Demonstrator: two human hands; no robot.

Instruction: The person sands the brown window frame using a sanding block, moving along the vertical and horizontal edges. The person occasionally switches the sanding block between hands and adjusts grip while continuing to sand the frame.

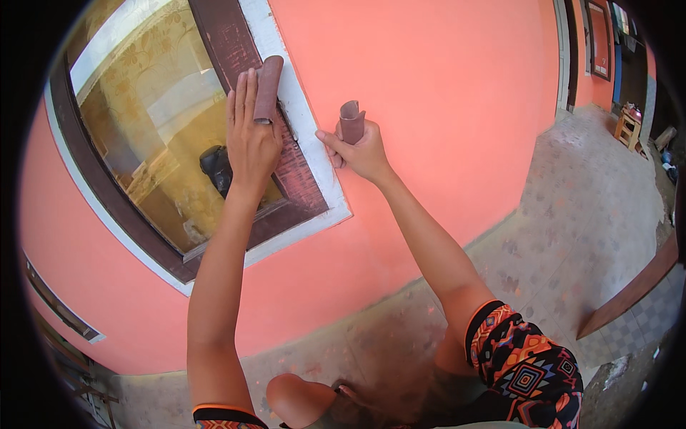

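Sandpaper (268, 89) on brown window frame (236, 50); salmon wall (443, 93); tiled floor (586, 207)

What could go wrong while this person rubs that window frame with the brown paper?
The left hand presses a folded piece of sandpaper against the brown window frame right beside the glass pane; a slip could scratch the glass. The sheet reaches the frame's white border, which could get scuffed. The right hand holds a spare rolled piece loosely and might drop it.
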